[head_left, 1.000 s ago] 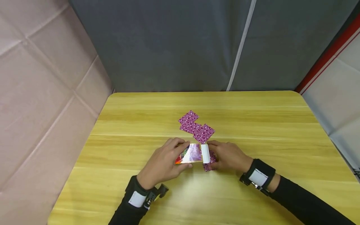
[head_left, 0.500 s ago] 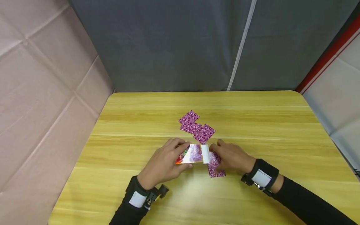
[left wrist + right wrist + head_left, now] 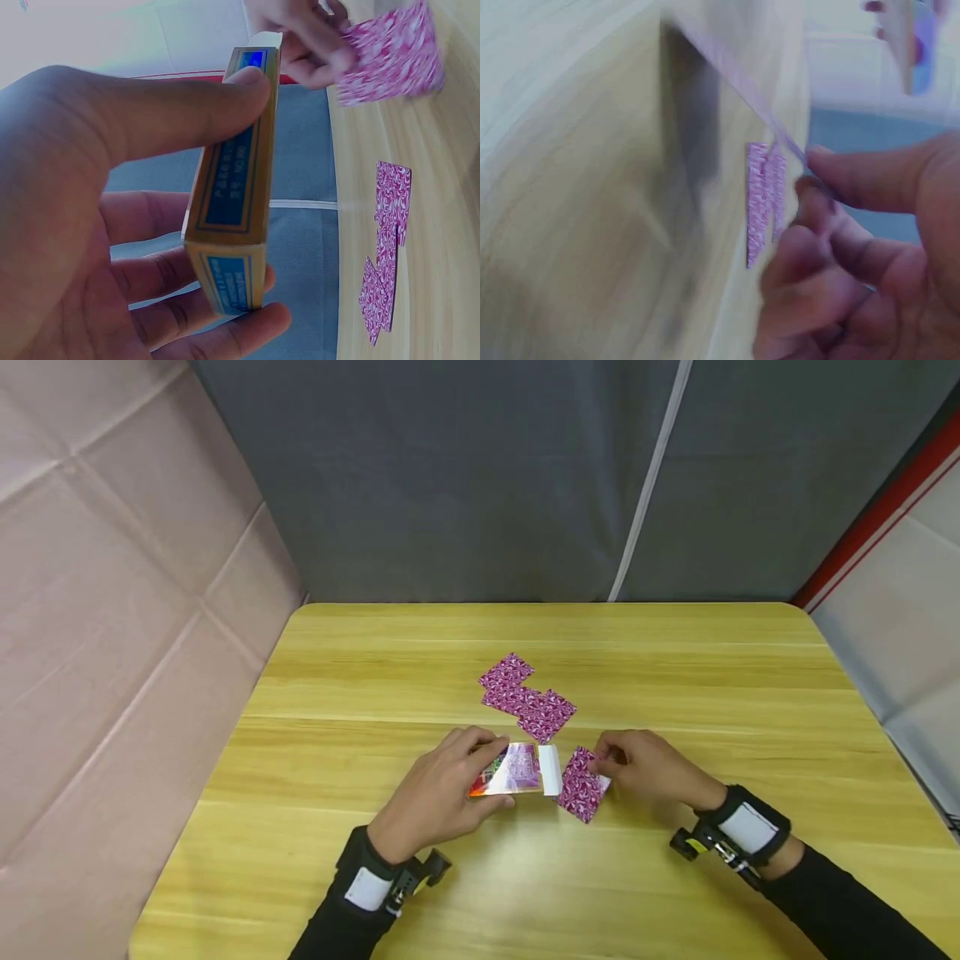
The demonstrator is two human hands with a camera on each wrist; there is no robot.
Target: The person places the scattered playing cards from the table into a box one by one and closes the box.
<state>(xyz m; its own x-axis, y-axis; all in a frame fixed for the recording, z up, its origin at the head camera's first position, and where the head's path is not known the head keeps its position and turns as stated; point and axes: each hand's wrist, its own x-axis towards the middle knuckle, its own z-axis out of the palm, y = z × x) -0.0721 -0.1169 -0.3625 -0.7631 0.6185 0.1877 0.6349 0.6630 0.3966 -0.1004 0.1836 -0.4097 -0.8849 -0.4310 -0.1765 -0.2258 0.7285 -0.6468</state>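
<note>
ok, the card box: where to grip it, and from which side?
Across its two long narrow sides, toward the closed end, coming from the person's left. The card box is slim and straight-sided, so opposed fingers should seat well, and its white flap sticks out at the right end, best kept free. The left hand grips across those sides.

Box (image 3: 522, 768) left, card (image 3: 580, 787) right, cards (image 3: 529, 702) behind — on table (image 3: 375, 652)

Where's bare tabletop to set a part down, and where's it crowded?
Bare: table from the left hand to its left edge, from the right hand to its right edge, and nearside between the wristbands. Crowded: the middle, where box, held card and loose purple cards lie close.
</note>
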